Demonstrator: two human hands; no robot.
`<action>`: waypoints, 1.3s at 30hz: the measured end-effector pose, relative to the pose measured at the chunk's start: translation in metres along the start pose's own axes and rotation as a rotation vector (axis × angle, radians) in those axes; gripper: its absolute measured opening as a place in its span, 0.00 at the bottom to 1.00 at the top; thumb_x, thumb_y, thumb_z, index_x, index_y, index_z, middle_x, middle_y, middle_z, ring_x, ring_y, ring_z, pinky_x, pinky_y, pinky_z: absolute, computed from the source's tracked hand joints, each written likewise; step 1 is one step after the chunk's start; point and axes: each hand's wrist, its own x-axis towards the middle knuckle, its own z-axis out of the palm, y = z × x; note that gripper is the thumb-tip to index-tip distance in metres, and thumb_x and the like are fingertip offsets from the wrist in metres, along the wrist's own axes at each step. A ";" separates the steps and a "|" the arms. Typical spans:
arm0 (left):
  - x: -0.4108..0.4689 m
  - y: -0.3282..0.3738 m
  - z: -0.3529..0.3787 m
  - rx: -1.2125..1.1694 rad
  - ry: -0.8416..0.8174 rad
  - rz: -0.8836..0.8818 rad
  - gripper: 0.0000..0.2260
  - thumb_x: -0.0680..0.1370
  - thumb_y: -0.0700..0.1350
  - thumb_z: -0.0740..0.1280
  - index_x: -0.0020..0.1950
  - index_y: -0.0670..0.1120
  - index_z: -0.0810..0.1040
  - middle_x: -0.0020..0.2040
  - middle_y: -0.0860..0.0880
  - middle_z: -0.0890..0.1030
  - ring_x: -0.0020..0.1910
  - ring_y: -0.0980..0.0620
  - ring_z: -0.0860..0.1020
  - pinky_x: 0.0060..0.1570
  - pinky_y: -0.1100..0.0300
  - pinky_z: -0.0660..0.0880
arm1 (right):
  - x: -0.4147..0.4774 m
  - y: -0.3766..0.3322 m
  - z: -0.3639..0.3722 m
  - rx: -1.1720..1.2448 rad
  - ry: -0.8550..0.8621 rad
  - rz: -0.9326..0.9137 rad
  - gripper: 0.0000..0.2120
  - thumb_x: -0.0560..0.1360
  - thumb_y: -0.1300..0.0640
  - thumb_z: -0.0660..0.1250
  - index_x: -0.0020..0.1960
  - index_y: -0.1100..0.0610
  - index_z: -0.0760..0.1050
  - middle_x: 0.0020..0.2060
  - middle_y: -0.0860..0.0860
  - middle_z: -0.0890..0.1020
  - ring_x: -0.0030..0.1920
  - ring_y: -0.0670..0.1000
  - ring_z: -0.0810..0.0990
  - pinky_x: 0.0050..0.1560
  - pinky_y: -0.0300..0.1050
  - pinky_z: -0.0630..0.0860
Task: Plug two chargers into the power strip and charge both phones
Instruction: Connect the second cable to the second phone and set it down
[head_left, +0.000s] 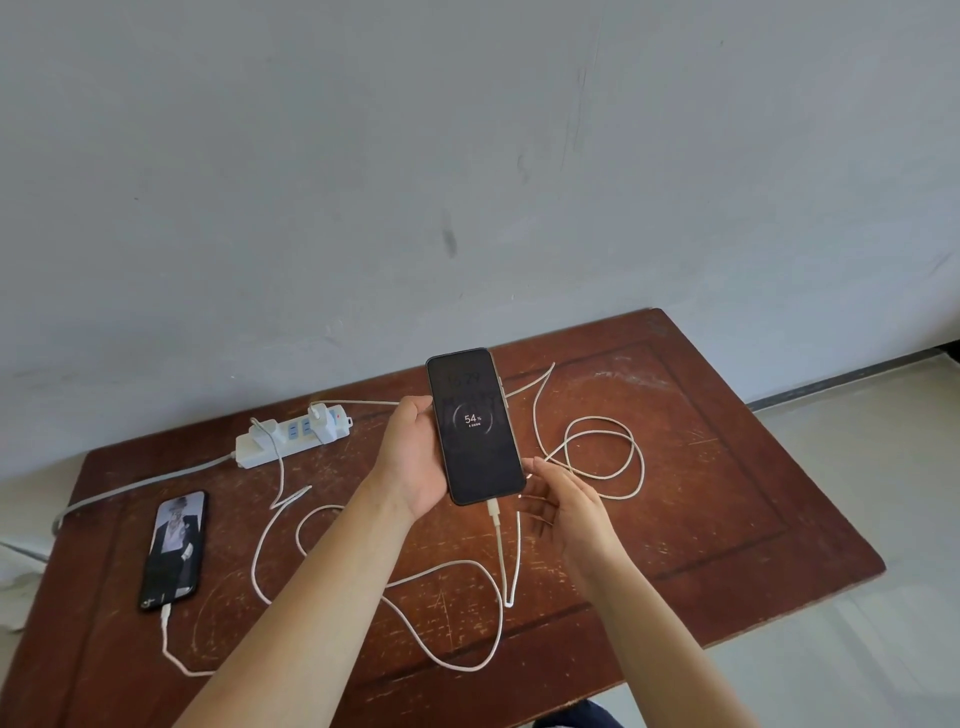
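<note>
My left hand (410, 457) holds a black phone (475, 426) above the table, screen up, showing a charging ring and 54%. A white cable (497, 525) is plugged into its bottom end. My right hand (563, 501) hovers just right of that plug, fingers apart, holding nothing. A second phone (174, 548) lies flat at the left with a lit picture on its screen and a white cable (165, 621) in its lower end. The white power strip (291, 436) sits at the back left with two white chargers (319, 415) plugged in.
The worn brown wooden table (675, 467) stands against a grey wall. Loose white cable loops (602, 457) lie right of the held phone and across the table's middle. The strip's grey cord (130, 486) runs off the left edge. Pale floor lies to the right.
</note>
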 end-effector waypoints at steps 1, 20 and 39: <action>0.004 -0.003 -0.004 0.006 0.025 -0.010 0.20 0.83 0.54 0.53 0.55 0.47 0.83 0.50 0.44 0.85 0.53 0.46 0.82 0.48 0.48 0.81 | 0.007 0.008 -0.002 -0.027 0.043 0.035 0.12 0.81 0.47 0.65 0.51 0.47 0.86 0.44 0.51 0.87 0.42 0.47 0.84 0.43 0.42 0.78; 0.065 -0.085 -0.060 0.022 0.376 -0.305 0.14 0.83 0.53 0.60 0.58 0.49 0.83 0.53 0.44 0.86 0.52 0.42 0.84 0.42 0.46 0.82 | 0.074 0.093 -0.057 -0.984 0.410 0.151 0.13 0.74 0.58 0.66 0.58 0.56 0.77 0.48 0.52 0.82 0.53 0.53 0.79 0.54 0.46 0.74; 0.102 -0.127 -0.036 0.209 0.420 -0.384 0.11 0.85 0.49 0.57 0.63 0.48 0.74 0.60 0.46 0.80 0.53 0.48 0.79 0.51 0.45 0.76 | 0.104 0.086 -0.063 -1.054 0.199 -0.034 0.19 0.79 0.60 0.60 0.68 0.56 0.76 0.62 0.55 0.78 0.62 0.56 0.77 0.64 0.49 0.72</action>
